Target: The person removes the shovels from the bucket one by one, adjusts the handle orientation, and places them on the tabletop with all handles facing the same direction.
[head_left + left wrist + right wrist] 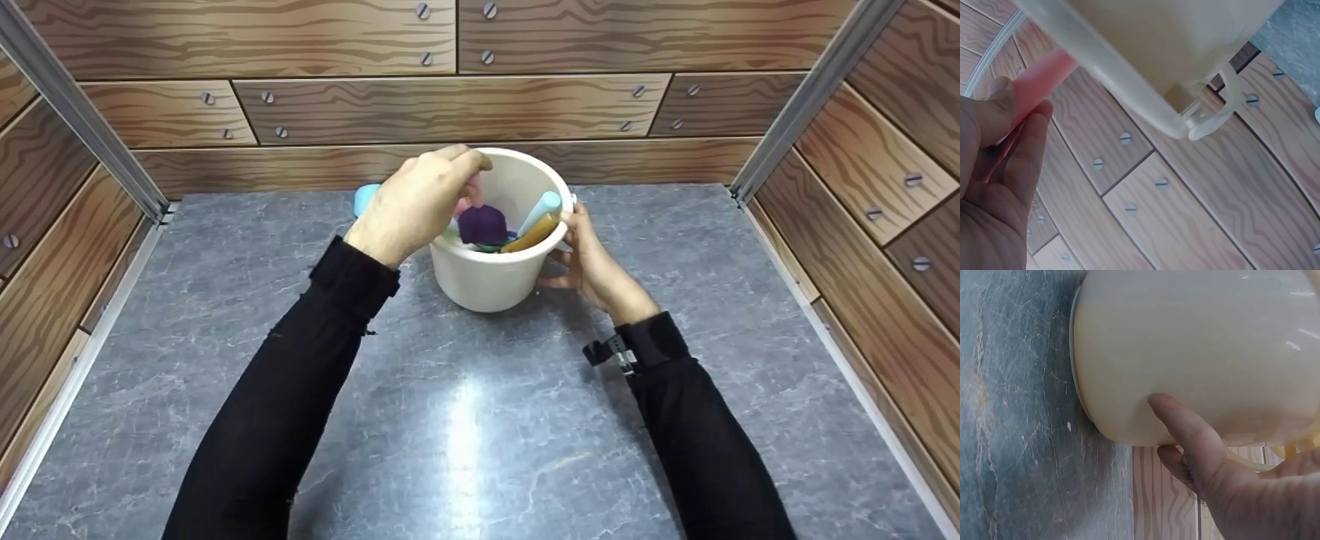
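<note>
A white plastic bucket (pixel 487 281) stands upright on the grey tabletop, with several coloured things inside. Over its left rim reaches my left hand (pixel 420 195), thumb and fingers pinching a smooth pink handle-like piece (pixel 1044 79); its far end is hidden behind the rim in the left wrist view. My right hand (pixel 592 262) grips the bucket's right side, with fingertips up at the rim and others pressed to the outer wall. Inside lie a dark purple piece (pixel 482 225), a light blue cylindrical piece (pixel 541 212) and a mustard-brown elongated piece (pixel 531 234).
A light blue rounded object (pixel 366 199) shows just left of my left hand, partly covered by it. Wood-patterned panels (pixel 450 109) rise behind the bucket and along both sides, with metal posts (pixel 817 94) at the corners. A white bucket handle (pixel 1224 112) hangs at the rim.
</note>
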`<action>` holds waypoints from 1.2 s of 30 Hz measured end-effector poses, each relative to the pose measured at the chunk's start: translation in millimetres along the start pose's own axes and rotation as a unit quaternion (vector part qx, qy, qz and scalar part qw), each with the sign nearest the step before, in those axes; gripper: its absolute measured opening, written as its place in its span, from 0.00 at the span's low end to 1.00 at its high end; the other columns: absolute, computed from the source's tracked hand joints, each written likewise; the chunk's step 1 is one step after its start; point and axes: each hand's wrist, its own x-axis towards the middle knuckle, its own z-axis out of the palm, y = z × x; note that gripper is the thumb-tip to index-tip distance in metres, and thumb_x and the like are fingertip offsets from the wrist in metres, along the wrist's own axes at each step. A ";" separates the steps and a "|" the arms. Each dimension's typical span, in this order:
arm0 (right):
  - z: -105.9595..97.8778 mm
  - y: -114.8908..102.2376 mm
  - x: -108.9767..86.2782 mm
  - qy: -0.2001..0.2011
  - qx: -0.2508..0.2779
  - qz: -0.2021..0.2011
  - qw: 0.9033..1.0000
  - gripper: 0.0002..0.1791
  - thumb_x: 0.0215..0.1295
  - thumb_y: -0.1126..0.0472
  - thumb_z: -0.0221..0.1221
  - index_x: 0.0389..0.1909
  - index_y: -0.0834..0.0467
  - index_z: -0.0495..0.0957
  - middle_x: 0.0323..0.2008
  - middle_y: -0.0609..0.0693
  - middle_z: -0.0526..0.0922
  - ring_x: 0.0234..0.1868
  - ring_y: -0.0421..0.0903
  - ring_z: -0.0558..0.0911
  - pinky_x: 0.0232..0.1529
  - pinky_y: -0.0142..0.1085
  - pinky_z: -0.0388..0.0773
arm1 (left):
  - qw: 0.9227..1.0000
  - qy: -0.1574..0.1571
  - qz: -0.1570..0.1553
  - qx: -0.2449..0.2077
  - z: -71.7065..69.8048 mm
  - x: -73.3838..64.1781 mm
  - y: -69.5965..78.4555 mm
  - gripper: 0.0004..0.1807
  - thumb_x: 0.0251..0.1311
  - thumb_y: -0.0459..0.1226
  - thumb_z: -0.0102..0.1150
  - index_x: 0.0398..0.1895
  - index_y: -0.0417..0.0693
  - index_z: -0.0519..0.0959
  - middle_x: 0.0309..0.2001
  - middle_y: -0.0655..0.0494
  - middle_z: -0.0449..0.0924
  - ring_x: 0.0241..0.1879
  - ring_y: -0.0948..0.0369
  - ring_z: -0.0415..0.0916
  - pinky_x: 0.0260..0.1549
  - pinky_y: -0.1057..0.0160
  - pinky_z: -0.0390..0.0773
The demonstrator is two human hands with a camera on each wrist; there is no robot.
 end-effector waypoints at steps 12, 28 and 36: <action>0.9 1.4 0.5 0.006 0.012 0.004 1.000 0.48 0.85 0.39 0.43 0.98 0.40 0.33 0.99 0.62 0.43 0.96 0.79 0.45 0.82 0.87 0.63 | 0.995 0.080 0.051 0.011 -10.4 -3.9 3.1 0.13 0.86 0.32 0.62 0.65 0.36 0.86 0.59 0.46 0.94 0.58 0.50 0.96 0.64 0.53 0.95; -0.5 1.6 0.8 0.008 0.006 0.006 1.000 0.51 0.85 0.38 0.44 0.99 0.39 0.30 0.99 0.63 0.39 0.96 0.80 0.44 0.83 0.86 0.64 | 0.987 0.151 0.057 0.021 -23.4 -18.9 -7.7 0.13 0.86 0.36 0.62 0.61 0.37 0.87 0.55 0.45 0.94 0.58 0.54 0.96 0.66 0.62 0.94; -0.6 1.6 -0.3 0.001 0.004 0.002 1.000 0.50 0.85 0.38 0.44 0.98 0.39 0.31 0.99 0.62 0.41 0.96 0.79 0.46 0.82 0.86 0.65 | 0.982 0.189 0.025 -0.003 -26.9 -28.1 -15.5 0.15 0.86 0.42 0.65 0.61 0.40 0.89 0.54 0.46 0.93 0.58 0.52 0.95 0.66 0.57 0.94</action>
